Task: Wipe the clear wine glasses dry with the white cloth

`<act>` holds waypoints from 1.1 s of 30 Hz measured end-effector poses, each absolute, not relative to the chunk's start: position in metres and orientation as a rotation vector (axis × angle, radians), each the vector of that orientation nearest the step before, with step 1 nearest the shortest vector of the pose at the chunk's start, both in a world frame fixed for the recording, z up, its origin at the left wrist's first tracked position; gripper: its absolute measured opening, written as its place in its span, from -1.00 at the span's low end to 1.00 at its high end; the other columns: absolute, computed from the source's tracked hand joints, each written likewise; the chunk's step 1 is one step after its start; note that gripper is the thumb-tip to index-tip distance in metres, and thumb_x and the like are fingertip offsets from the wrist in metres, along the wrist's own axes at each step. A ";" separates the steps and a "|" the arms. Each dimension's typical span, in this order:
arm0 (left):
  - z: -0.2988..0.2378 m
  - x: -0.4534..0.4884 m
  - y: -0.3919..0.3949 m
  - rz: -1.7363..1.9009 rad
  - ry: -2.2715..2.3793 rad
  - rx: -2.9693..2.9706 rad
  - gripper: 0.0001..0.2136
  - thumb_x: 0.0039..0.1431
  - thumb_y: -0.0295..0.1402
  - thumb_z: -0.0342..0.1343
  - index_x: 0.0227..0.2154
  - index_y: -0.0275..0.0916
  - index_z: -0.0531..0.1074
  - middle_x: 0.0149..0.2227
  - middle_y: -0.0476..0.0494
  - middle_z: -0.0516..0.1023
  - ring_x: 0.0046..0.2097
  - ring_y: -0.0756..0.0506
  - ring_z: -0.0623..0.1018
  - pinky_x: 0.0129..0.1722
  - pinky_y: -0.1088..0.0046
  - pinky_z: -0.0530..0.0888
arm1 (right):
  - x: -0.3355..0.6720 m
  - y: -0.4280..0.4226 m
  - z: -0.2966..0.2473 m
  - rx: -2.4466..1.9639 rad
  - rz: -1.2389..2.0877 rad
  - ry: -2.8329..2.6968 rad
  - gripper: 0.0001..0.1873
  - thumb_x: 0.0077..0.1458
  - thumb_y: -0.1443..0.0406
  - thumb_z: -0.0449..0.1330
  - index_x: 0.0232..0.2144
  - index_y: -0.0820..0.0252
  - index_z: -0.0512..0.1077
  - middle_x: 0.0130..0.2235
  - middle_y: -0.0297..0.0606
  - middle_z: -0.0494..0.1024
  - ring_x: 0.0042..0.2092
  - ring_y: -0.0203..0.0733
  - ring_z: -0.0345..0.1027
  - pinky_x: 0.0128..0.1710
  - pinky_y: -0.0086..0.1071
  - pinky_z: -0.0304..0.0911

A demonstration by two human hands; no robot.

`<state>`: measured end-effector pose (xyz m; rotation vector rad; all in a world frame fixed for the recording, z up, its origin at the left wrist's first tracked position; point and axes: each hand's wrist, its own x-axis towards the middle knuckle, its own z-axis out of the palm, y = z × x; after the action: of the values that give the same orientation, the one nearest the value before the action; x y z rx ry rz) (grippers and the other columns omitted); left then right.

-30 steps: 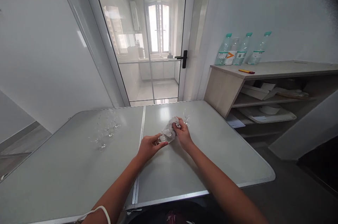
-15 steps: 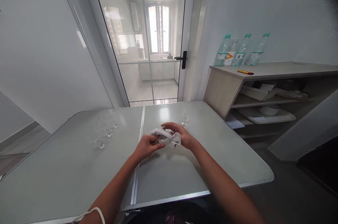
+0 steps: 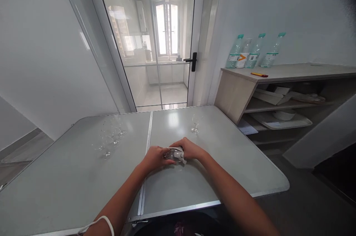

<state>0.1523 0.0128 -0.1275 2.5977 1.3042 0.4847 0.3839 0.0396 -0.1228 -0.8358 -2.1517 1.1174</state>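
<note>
Over the middle of the grey folding table [image 3: 69, 180], my left hand [image 3: 154, 157] is closed round a small clear glass [image 3: 170, 154]. My right hand [image 3: 189, 149] is closed on a white cloth [image 3: 179, 152] that is bunched against the glass. Both hands touch each other around it, and most of the glass is hidden by fingers and cloth. A lone stemmed glass [image 3: 195, 123] stands upright behind my right hand. Several more stemmed glasses [image 3: 110, 137] stand in a group to the left.
A wooden shelf unit [image 3: 280, 91] stands at the right, with several water bottles [image 3: 254, 51] and a pen [image 3: 259, 75] on top. A glass door [image 3: 155, 39] with a black handle is behind the table. The table's metal front edge lies near me.
Both hands drew closer to me and lowered. The cloth, spread over the glass half a second ago, is now bunched tight between my hands.
</note>
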 end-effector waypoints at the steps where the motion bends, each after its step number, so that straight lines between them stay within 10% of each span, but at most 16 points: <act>1: -0.129 0.152 0.013 0.520 1.308 2.599 -0.57 0.05 0.13 0.29 -0.25 -0.13 0.62 -0.50 -0.05 0.58 -0.48 -0.04 0.50 -0.44 0.50 0.15 | 0.384 0.042 -0.126 -0.894 1.128 -2.128 -0.77 -0.18 0.43 0.19 -0.42 0.24 0.61 -0.49 -0.41 0.50 -0.40 -0.26 0.31 -0.42 -0.49 0.13; 7: -0.137 0.146 0.017 0.718 1.322 2.670 -0.52 0.11 0.13 0.25 -0.11 -0.15 0.61 -0.43 -0.11 0.64 -0.42 -0.05 0.55 -0.40 0.51 0.22 | 0.381 0.053 -0.147 -1.040 1.219 -2.000 -0.85 -0.16 0.38 0.08 -0.70 0.24 0.35 -0.67 -0.48 0.19 -0.57 -0.39 0.00 -0.57 -0.50 -0.08; 17: -0.119 0.161 0.012 0.644 1.156 1.974 -0.56 0.09 0.06 0.26 -0.50 -0.29 0.50 -0.61 0.01 0.40 -0.53 0.01 0.36 -0.50 0.50 0.23 | 0.379 0.039 -0.118 -0.498 1.165 -1.898 -0.82 -0.05 0.25 0.41 -0.33 0.15 0.68 -0.20 -0.10 0.67 -0.20 -0.02 0.54 -0.20 -0.24 0.39; 33: -0.121 0.160 0.019 0.654 1.398 2.337 -0.72 0.24 -0.09 0.18 -0.24 -0.19 0.61 -0.50 -0.04 0.55 -0.44 -0.05 0.47 -0.40 0.48 0.21 | 0.366 0.052 -0.148 -1.077 1.305 -1.587 -0.81 -0.20 0.35 0.05 -0.58 0.23 0.47 -0.59 -0.39 0.42 -0.52 -0.31 0.21 -0.51 -0.48 0.10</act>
<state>0.1605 0.0188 -0.1210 2.3372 1.3977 0.6537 0.3665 0.0524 -0.1482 -1.0766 -1.5874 1.3055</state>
